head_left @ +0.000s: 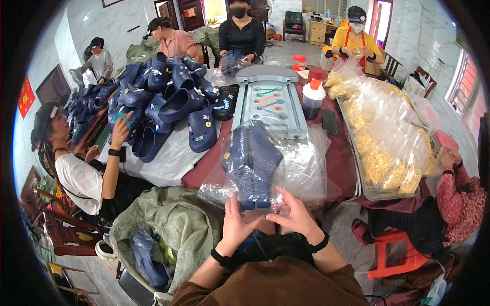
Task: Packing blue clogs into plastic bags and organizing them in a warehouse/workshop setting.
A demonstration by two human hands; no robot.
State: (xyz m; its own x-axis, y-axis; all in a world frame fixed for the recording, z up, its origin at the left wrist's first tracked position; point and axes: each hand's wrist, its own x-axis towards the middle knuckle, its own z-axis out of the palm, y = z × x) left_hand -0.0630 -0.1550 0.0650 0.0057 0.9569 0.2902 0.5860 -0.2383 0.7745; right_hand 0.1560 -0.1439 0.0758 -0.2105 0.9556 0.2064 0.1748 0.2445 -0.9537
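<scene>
A pair of navy clogs [251, 158] lies soles up inside a clear plastic bag [212, 187], at the near edge of the table in front of me. My left hand [236, 224] grips the left side of the bag's near end, fingers pointing away from me. Opposite it, my right hand [297, 217] has the bag's right near corner between thumb and fingers. Both thumbs point inward and almost meet just below the clogs. Part of the plastic is hard to make out against my fingers.
Loose navy clogs [176, 109] are heaped at the left. Beyond the bag stands a grey folding stool [301, 120], with more clear bags [306, 168] beside it. A metal tray [365, 186] at the right holds bagged yellow pieces. An open sack [178, 219] sits left of me; several people work around.
</scene>
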